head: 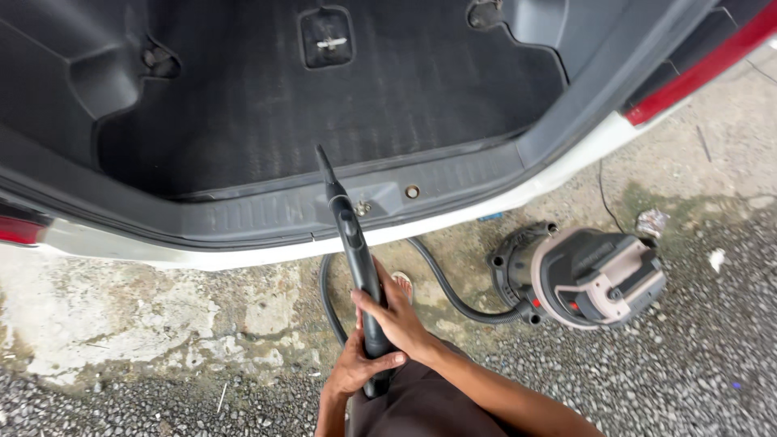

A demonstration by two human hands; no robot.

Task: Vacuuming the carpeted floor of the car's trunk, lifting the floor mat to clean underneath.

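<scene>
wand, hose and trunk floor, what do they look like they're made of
Wand, held by the left hand and right hand: looks like hard black plastic, smooth with a slight sheen. Hose: probably flexible ribbed plastic or rubber, since it curves freely. Trunk floor: appears to be dark carpet-like matting, dull and finely textured.

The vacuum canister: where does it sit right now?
In the head view, the vacuum canister lies on the gravel at the person's right, just behind the car's rear bumper, its hose running to the black wand held in both hands.
</scene>
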